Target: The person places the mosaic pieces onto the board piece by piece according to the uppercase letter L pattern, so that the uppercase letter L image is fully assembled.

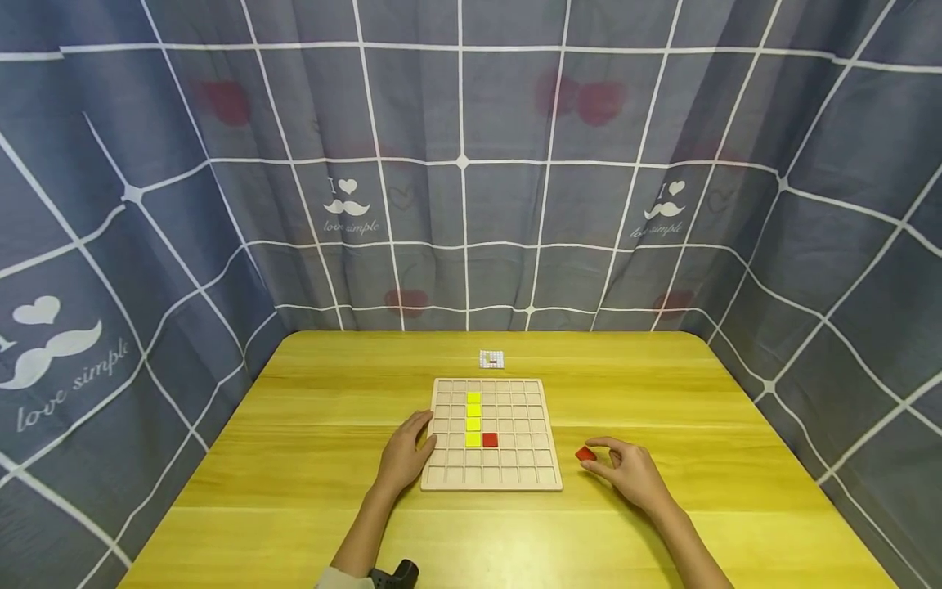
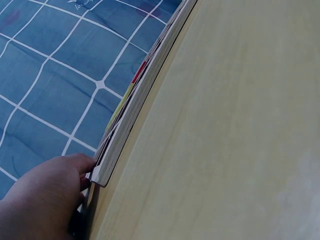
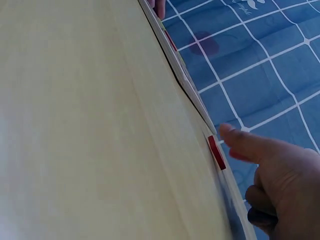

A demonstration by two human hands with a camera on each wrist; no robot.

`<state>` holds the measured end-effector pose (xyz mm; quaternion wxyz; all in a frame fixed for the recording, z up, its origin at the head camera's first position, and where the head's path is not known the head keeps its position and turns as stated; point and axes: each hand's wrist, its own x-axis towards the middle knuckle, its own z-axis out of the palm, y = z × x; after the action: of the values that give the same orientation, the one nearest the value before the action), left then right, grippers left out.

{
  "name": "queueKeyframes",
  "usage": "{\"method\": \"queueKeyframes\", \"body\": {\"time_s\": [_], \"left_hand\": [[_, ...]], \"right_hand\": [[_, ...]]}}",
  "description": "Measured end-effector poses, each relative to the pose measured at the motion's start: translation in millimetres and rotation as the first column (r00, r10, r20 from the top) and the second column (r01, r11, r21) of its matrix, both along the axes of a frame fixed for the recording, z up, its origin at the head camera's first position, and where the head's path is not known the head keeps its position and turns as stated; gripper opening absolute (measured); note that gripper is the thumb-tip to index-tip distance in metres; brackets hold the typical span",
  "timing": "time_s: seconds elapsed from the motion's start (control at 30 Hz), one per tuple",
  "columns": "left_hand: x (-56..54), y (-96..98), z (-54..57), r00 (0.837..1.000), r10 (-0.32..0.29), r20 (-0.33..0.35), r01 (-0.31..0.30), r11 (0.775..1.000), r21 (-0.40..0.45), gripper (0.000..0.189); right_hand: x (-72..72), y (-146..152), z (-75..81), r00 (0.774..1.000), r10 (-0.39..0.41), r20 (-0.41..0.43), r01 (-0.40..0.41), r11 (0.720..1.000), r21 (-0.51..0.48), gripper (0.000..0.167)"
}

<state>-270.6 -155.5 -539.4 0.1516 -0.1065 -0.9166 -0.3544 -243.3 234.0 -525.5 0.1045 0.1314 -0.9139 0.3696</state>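
Note:
A pale wooden grid board (image 1: pixel 518 483) lies on the table, with a column of several yellow tiles (image 1: pixel 473 424) in its cells. One red tile (image 1: pixel 490 440) sits just right of the lowest yellow one. My left hand (image 1: pixel 403 452) rests against the board's left edge, its fingertips at the rim; the left wrist view shows the hand (image 2: pixel 50 187) at the board's corner. Right of the board, my right hand (image 1: pixel 629 472) holds a loose red tile (image 1: pixel 585 453) between thumb and index finger. That tile (image 3: pixel 217 153) appears low at the tabletop in the right wrist view.
A small white card (image 1: pixel 491 359) with a grid pattern lies behind the board. The yellow wood-grain table (image 1: pixel 309 466) surrounds the board. A grey-blue curtain (image 1: pixel 500 204) with white lines hangs behind the table and along both sides.

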Motion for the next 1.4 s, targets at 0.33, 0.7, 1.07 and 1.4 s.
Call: {"method": "queueKeyframes", "body": {"time_s": [0.33,0.7,1.07,1.4], "left_hand": [[0.0,-1.1,0.9,1.0,0.001,-0.007,-0.001,1.0,0.003,0.044],[1.6,-3.6,2.2,1.0,0.003,0.016,-0.003,1.0,0.009,0.044],[2.9,-1.6,2.0,1.0,-0.008,0.011,0.008,1.0,0.005,0.044],[1.8,-0.8,2.9,1.0,-0.004,0.013,0.004,1.0,0.008,0.044]], "right_hand": [[-10.5,-1,-3.9,0.999,-0.028,-0.025,0.031,0.992,0.122,0.034],[-32.1,-60,14.1,0.98,0.18,-0.089,-0.183,0.983,-0.022,0.027],[-45.1,-103,3.7,0.965,0.261,-0.009,-0.259,0.963,0.067,0.024],[-44.7,-105,1.6,0.971,0.239,-0.023,-0.235,0.965,0.115,0.024]]}}
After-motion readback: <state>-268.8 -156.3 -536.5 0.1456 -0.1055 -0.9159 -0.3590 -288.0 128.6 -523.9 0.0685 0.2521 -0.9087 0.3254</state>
